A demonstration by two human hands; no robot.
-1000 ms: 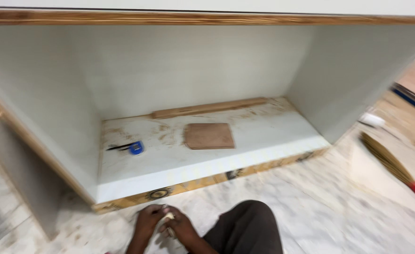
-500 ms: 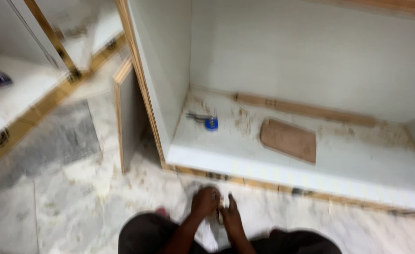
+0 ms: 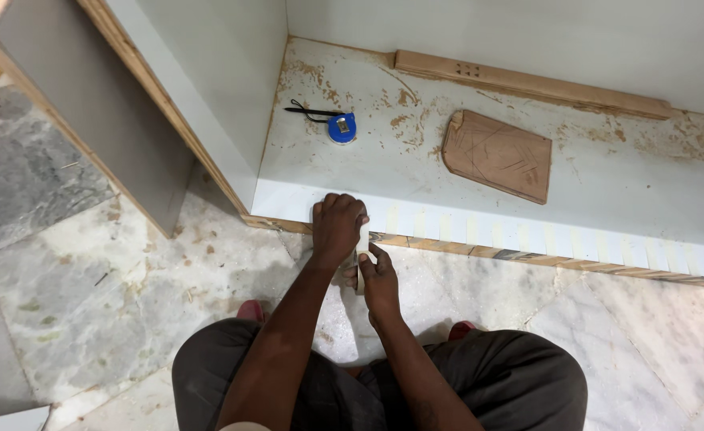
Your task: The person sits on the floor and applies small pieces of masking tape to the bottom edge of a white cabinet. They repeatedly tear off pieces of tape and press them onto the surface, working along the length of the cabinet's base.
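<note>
I squat in front of an open white cabinet (image 3: 208, 72). My left hand (image 3: 338, 227) lies curled over the white band on the front edge (image 3: 288, 209) of the cabinet floor, pressing it. My right hand (image 3: 377, 275) is just below and to the right. It pinches the lower end of a pale tape strip (image 3: 362, 241) that runs up to the edge beside my left thumb. Several similar tape strips (image 3: 528, 238) cross the front edge further right.
On the dusty cabinet floor lie a blue tape measure (image 3: 341, 128) with a black cord, a flat brown board piece (image 3: 497, 154) and a long wooden batten (image 3: 528, 84) by the back wall. A grey panel (image 3: 88, 120) stands at left on the marble floor (image 3: 88, 279).
The view has closed in on the cabinet's front edge. Both hands have moved from near my knees up to the edge, the left now on the white band.
</note>
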